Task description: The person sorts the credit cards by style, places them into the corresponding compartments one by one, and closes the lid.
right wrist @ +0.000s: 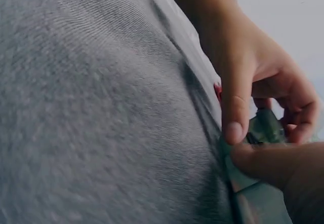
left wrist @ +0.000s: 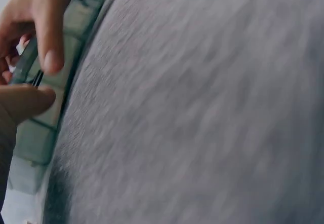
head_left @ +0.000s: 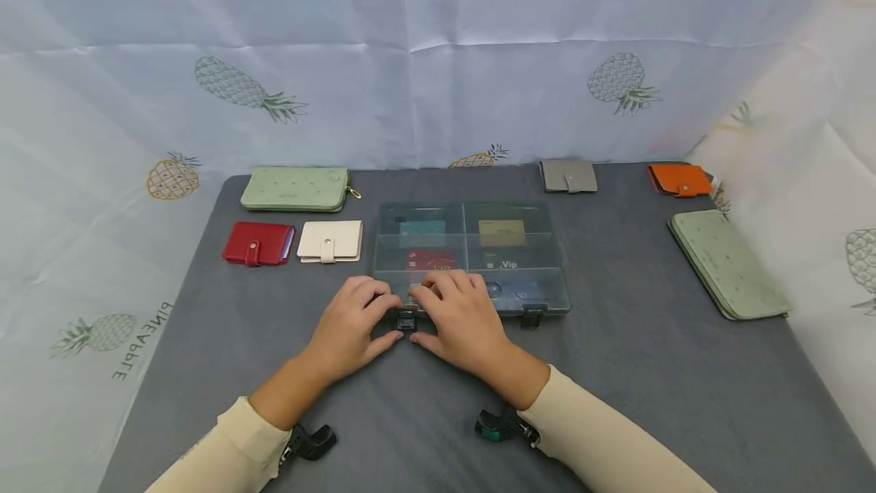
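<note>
A see-through grey-green plastic compartment box [head_left: 472, 233] lies with its lid down on the grey cloth. Several cards show through the lid, among them a red card [head_left: 430, 259], a gold card [head_left: 503, 233] and a blue one. My left hand [head_left: 350, 332] and right hand [head_left: 465, 319] meet at the box's front edge, around its left latch [head_left: 407, 321]. Curled fingers of both hands lie over the lid's edge while the thumbs are low beside the latch. In both wrist views the thumb tips nearly meet in front of the box [left wrist: 83, 16]. The right latch [head_left: 531, 316] is untouched.
To the left lie a green wallet [head_left: 294, 189], a red card holder [head_left: 257, 243] and a cream one [head_left: 331, 241]. Across the right side are a grey card holder [head_left: 569, 176], an orange one [head_left: 680, 180] and another green wallet [head_left: 728, 265]. Pineapple-print curtains [head_left: 424, 97] border the table.
</note>
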Available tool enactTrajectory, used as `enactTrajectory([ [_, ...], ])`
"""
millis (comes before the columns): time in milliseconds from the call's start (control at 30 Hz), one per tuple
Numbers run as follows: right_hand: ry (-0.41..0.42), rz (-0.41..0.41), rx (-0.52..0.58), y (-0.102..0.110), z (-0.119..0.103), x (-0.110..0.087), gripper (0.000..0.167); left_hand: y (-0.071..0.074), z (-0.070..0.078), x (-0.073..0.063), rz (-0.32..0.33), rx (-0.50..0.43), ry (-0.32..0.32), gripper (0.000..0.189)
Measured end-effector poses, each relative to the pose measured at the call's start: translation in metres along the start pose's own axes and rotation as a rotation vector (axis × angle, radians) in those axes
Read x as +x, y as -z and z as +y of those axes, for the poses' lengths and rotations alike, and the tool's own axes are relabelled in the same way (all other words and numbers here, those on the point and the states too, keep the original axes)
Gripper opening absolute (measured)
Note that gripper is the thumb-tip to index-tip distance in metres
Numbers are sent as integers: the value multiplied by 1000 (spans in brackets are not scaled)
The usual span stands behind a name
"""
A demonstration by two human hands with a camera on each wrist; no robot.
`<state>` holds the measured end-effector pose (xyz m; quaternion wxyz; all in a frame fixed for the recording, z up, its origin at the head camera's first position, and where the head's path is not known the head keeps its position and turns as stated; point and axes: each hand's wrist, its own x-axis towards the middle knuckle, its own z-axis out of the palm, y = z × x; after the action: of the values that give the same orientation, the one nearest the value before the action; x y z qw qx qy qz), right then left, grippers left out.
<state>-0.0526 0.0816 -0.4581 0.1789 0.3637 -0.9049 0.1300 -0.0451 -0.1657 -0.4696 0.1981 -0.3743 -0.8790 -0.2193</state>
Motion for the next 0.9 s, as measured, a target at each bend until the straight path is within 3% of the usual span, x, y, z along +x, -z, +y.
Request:
enactTrajectory([
  [133, -19, 73, 19, -2, 0, -1, 54, -1, 3, 4, 23, 4, 12, 38],
  [300, -68, 140, 87, -2, -3, 3, 27, 8, 2, 19, 29, -2, -16, 19],
  [400, -88, 131, 117, -2, -5, 3, 26, 16, 5, 28, -21, 12, -21, 19],
  [567, -75, 44, 258, 13, 3, -10, 41, 23, 18, 43, -143, 33, -13, 23],
  [667, -57, 50, 310, 26, 22, -31, 43, 13, 36, 56, -158, 1, -35, 22],
  [800, -70, 157, 289, 42, 58, -69, 44, -14, 66, 78, -149, -57, -94, 27],
  [900, -84, 231, 274, 49, 81, -92, 47, -33, 84, 94, -167, -46, -134, 32],
])
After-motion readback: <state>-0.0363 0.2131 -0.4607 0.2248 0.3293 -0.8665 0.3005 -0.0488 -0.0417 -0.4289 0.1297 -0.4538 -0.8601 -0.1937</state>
